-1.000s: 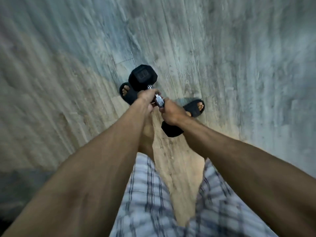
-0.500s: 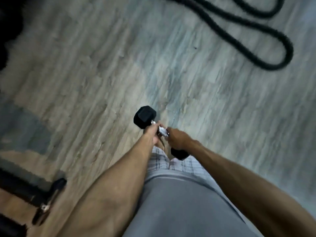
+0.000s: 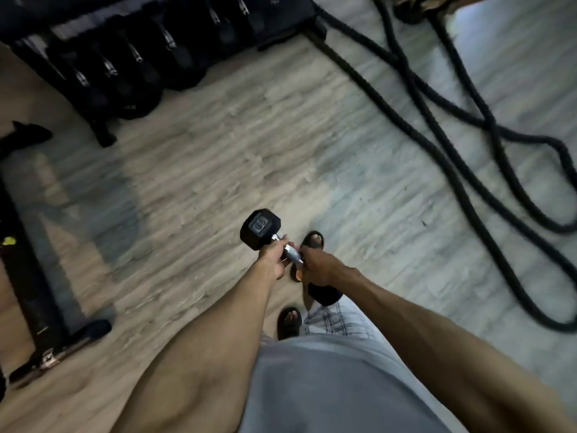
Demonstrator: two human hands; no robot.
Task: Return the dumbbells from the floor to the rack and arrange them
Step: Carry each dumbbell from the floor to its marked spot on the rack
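My left hand is curled round the chrome handle close to the far head. My right hand is clenched on the same handle close to the near head, and a short piece of knurled metal shows between them. So both hands are grasping the dumbbell. It hangs in the air in front of my body, above the floor, with one head pointing away and to the left.

I judge it heavy, because two hands are on it, and fully stiff. The six-sided heads look like rubber and not fragile, but they are too broad to hold. The knurled handle is the right place to take it and should not slip.

The rack, with other dumbbells in a row, stands well apart at the upper left. Thick ropes lie on the right.
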